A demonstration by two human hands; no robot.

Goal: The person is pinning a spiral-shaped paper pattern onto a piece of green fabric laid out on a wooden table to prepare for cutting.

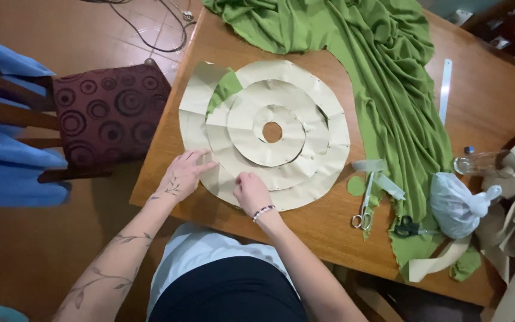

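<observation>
Fingers of the left hand [185,173] lay spread and flat on the near-left edge of the stacked paper pattern rings [266,134], pressing it to the wooden table [323,229], while the fingers of the right hand [250,191] were bunched together, pinching or pressing the ring's near edge just beside; whether they actually gripped the paper could not be told. The pattern sat mid-table: a large beige ring, a smaller one over it and a small disc with a hole on top, all already cut, with a scrap of green cloth [226,89] showing under a folded flap at upper left. By my judgement the paper pieces were finished and being laid out, while the big green fabric [382,77] bunched along the table's far and right side looked mostly uncut. At far left stood a maroon patterned chair [108,113] draped with blue cloth [7,155]. Right of the rings lay silver scissors [365,209], black-handled scissors [409,228], a tied plastic bag [457,203], a clear bottle [481,162] and a metal ruler [444,89], crowding that side
</observation>
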